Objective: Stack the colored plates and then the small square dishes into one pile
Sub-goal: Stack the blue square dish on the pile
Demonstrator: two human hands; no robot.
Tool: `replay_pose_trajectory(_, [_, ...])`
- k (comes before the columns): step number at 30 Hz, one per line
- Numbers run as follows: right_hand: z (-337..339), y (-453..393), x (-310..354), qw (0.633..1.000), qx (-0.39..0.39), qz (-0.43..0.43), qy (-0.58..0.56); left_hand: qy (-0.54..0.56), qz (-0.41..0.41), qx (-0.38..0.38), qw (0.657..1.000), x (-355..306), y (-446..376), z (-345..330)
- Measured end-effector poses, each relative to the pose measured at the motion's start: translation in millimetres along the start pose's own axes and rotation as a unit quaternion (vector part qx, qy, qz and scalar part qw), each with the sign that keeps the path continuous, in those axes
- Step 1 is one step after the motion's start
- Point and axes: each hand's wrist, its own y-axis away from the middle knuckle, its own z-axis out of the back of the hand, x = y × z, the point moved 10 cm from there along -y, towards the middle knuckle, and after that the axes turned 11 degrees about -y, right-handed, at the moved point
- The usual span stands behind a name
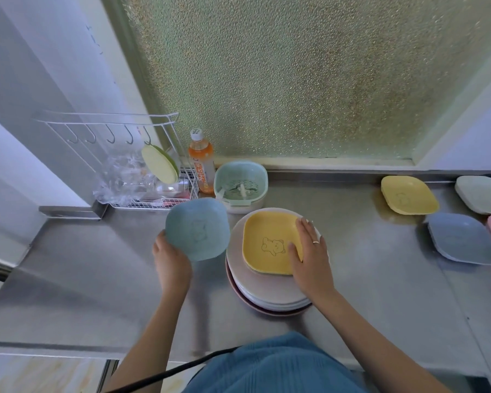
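An orange drink bottle [201, 163] stands between a wire rack [153, 194] and a green strainer basket [240, 185].

bare counter [366, 251] right of plate pile [267, 296], basket [240, 184] behind

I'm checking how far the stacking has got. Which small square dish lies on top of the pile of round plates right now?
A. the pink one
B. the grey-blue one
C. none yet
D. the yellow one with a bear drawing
D: the yellow dish with the bear drawing sits on the plate pile under the right hand, while the left hand holds a blue dish beside it.
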Motion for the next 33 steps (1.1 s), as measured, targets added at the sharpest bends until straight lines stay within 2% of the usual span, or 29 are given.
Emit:
replay_pose_trajectory(3, [-1,-6,16,0.998,-0.003,-0.002,-0.069,0.036,-0.066,0.025,0.997,-38,17,-13])
replay_pose_trajectory(7, [-9,-12,12,0.980,0.018,-0.090,-0.175,0.067,-0.125,0.054,0.988,-77,48,-28])
replay_pose_trajectory(11, [-6,-13,1,0.957,-0.028,-0.110,-0.268,0.065,-0.167,0.077,0.981,-100,64,-34])
replay_pose_trajectory(17, [14,-8,-17,0.898,-0.096,-0.158,-0.399,-0.011,-0.208,0.117,0.971,-112,83,-45])
replay_pose_trajectory(20, [17,-7,-22,0.893,-0.103,-0.169,-0.404,-0.036,-0.211,0.127,0.969,-115,87,-51])
replay_pose_trajectory(23, [14,-11,-27,0.905,-0.076,-0.161,-0.385,-0.069,-0.221,0.131,0.964,-117,89,-56])
replay_pose_trajectory(28, [4,-5,-47,0.919,-0.053,-0.197,-0.338,-0.092,-0.258,0.154,0.949,-117,96,-72])
replay_pose_trajectory(33, [-1,0,-51,0.935,-0.039,-0.180,-0.302,-0.180,-0.267,0.135,0.937,-104,91,-80])
